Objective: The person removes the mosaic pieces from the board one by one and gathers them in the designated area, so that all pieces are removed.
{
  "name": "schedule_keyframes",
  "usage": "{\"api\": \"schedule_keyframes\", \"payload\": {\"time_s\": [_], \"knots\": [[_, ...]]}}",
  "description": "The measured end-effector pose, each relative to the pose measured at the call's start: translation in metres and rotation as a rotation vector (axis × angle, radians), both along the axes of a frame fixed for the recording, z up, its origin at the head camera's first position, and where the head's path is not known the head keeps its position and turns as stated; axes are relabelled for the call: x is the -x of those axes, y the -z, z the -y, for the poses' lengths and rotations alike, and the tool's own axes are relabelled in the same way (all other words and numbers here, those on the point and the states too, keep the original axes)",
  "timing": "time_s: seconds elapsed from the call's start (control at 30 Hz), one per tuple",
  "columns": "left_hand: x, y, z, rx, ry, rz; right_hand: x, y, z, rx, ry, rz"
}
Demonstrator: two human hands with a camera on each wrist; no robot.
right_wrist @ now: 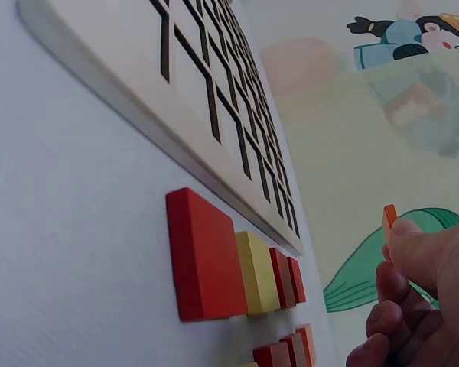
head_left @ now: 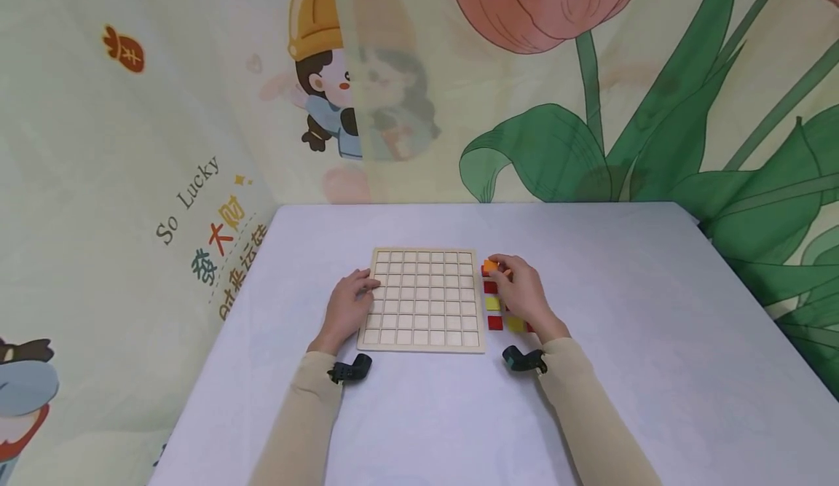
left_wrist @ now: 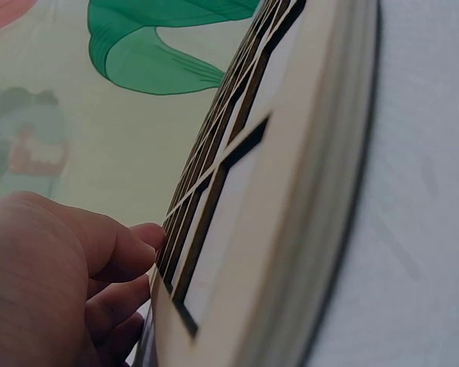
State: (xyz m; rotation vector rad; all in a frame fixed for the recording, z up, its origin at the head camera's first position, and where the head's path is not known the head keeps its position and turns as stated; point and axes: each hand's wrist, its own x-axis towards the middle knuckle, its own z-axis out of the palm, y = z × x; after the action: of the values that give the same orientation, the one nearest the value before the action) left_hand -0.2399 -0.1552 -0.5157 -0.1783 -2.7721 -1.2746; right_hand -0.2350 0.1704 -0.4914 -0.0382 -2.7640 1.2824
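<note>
A pale wooden grid board (head_left: 422, 300) with square cells lies on the table. My left hand (head_left: 345, 307) grips its left edge; in the left wrist view, a fingertip (left_wrist: 147, 235) laps over the rim and the other fingers are bent at the side. My right hand (head_left: 521, 289) is beyond the board's right edge and pinches a small orange square tile (right_wrist: 389, 218) between thumb and finger. Below that hand are red tiles (head_left: 494, 323) and a yellow tile (head_left: 492, 303) in a column beside the board, with more tiles partly hidden under the hand.
A white cloth covers the table (head_left: 426, 413). Behind it hangs a printed backdrop (head_left: 406, 180) with tulips and cartoon figures. In the right wrist view, a second row of tiles (right_wrist: 271, 355) lies to the outer side of the first.
</note>
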Motion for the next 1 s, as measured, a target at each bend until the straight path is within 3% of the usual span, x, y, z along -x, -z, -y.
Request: {"api": "schedule_keyframes", "payload": {"time_s": [0.4,0.63,1.0], "knots": [[0.000,0.005,0.005,-0.007,-0.020,-0.009,0.000,0.009,-0.012,-0.067,0.040,-0.063],[0.002,0.004,0.005,-0.004,-0.014,-0.025,0.004,0.016,-0.032,-0.025,0.087,0.025],[0.006,0.006,0.000,0.007,-0.002,-0.026,0.005,0.021,-0.061,-0.022,0.176,0.051]]}}
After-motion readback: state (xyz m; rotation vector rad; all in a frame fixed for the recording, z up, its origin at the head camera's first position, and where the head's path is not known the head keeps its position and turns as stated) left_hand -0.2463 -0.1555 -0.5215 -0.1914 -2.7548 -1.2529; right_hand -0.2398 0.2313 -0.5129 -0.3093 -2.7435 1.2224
